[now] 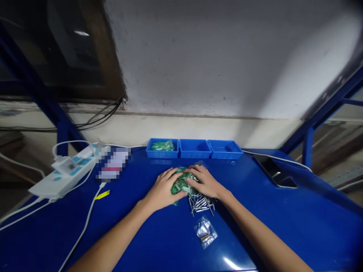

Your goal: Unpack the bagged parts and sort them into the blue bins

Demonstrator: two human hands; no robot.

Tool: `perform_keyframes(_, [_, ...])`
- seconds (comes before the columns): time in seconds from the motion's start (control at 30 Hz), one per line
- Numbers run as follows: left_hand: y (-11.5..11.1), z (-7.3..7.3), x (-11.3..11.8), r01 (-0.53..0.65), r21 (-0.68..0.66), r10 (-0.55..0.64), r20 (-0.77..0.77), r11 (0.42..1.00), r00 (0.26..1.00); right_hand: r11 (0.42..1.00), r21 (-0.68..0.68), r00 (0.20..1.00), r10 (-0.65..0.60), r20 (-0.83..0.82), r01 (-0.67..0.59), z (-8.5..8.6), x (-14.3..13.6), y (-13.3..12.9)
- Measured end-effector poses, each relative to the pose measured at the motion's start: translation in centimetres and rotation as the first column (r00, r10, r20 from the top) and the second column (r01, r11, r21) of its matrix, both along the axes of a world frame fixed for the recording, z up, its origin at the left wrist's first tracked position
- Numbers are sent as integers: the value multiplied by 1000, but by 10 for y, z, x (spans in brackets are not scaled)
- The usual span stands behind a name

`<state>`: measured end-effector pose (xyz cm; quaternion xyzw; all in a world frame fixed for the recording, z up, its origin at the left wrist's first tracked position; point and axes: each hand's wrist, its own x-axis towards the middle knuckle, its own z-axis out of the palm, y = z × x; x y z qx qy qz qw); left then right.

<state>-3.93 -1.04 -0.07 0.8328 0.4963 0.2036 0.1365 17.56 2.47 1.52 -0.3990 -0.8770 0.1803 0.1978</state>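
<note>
My left hand [166,187] curls around the left side of a bunch of small green plastic packets [183,184]. From the other side, my right hand [204,182] grips the same bunch, its fingers over the top. Part of the bunch is hidden under both hands. Just below my right hand lies a loose pile of thin silver metal pins [200,204], some reaching under the packets. Nearer to me, a small clear plastic bag [205,231] with brass-coloured pieces inside lies flat on the blue table [153,241].
Three blue bins stand in a row at the back: a left bin [162,154] with green packets, a middle bin [195,155] and a right bin [226,155]. A white power strip [61,177] with cables is at left. A dark phone [274,172] lies at right.
</note>
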Motion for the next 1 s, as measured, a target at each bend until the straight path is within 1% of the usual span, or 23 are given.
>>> perform_keyframes(0.07, [0, 0, -1, 3, -11, -3, -6, 1000, 1000, 999, 32, 999, -34, -33, 36, -5, -2, -1])
perform_keyframes(0.2, [1, -1, -3, 13, -27, -13, -16, 1000, 1000, 1000, 27, 998, -14, -60, 15, -12, 3, -2])
perform_keyframes(0.3, [2, -2, -4, 29, -23, -30, -24, 999, 999, 999, 26, 996, -26, -86, 28, -12, 6, -2])
perform_keyframes(0.43, [3, 0, -3, 39, -23, -40, -41, 999, 998, 978, 77, 963, -177, -205, 197, -7, 9, -4])
perform_keyframes(0.5, [2, 2, -3, 41, -20, -42, -41, 999, 998, 964, 119, 955, -210, -211, 238, -4, 12, -6])
perform_keyframes(0.63, [1, 4, -2, 48, -34, -49, -46, 998, 998, 969, 183, 983, -146, -110, 164, -1, 17, -9])
perform_keyframes(0.77, [0, 5, -3, 58, -77, -63, -71, 995, 995, 978, 180, 991, -90, -99, 107, -5, 16, -9])
perform_keyframes(0.83, [0, 6, -3, 59, -95, -67, -84, 994, 994, 982, 154, 991, -91, -102, 106, -7, 14, -9])
perform_keyframes(0.9, [-1, 7, -3, 61, -108, -72, -94, 992, 993, 983, 127, 988, -121, -94, 132, -8, 14, -9])
perform_keyframes(1.0, [-1, 6, -4, 62, -116, -74, -102, 991, 992, 980, 108, 986, -161, -43, 165, -5, 15, -12])
